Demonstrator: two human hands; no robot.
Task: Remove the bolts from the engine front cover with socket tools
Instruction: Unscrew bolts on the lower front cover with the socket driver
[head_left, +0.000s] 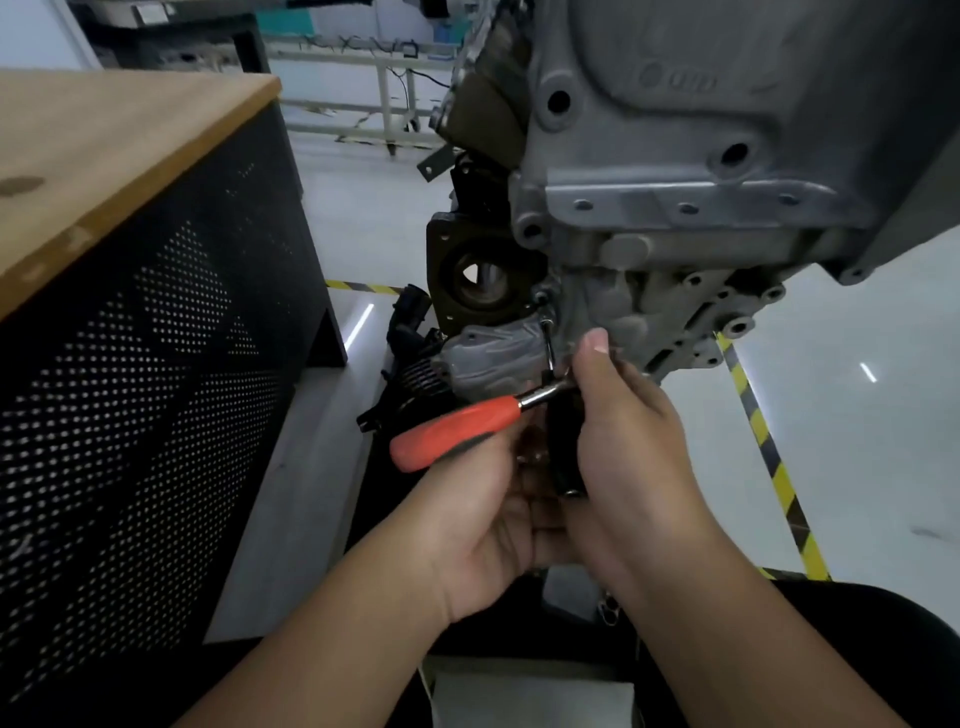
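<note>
I take the grey engine front cover (691, 171) as my landmark; it fills the upper right of my view, cast metal with several open bolt holes and small bolts along a ledge. Just below its lower edge, both my hands meet at the socket tool.

My left hand (493, 525) sits lowest, under the cover and slightly to its left, palm turned up, fingers curled round the lower part of the ratchet handle (454, 434). The handle is orange with a dark strip, and it slants up and right toward the cover, ending in a shiny metal neck. So the left grip is closed on that handle.

My right hand (628, 431) is directly beneath the cover's bottom rim, thumb pointing up and touching the casting. Its fingers wrap the ratchet head where a thin dark extension bar (548, 343) rises to a fastener on the cover's lower left corner. The right grip is closed around that head end; I cannot tell exactly what its fingertips pinch, since the hand hides them.

Left of the cover stands a bench (119, 171) with a wooden top and black perforated side panel, well apart from the hands. Beyond and below the cover, yellow-black floor tape (774, 457) runs across the pale floor.
</note>
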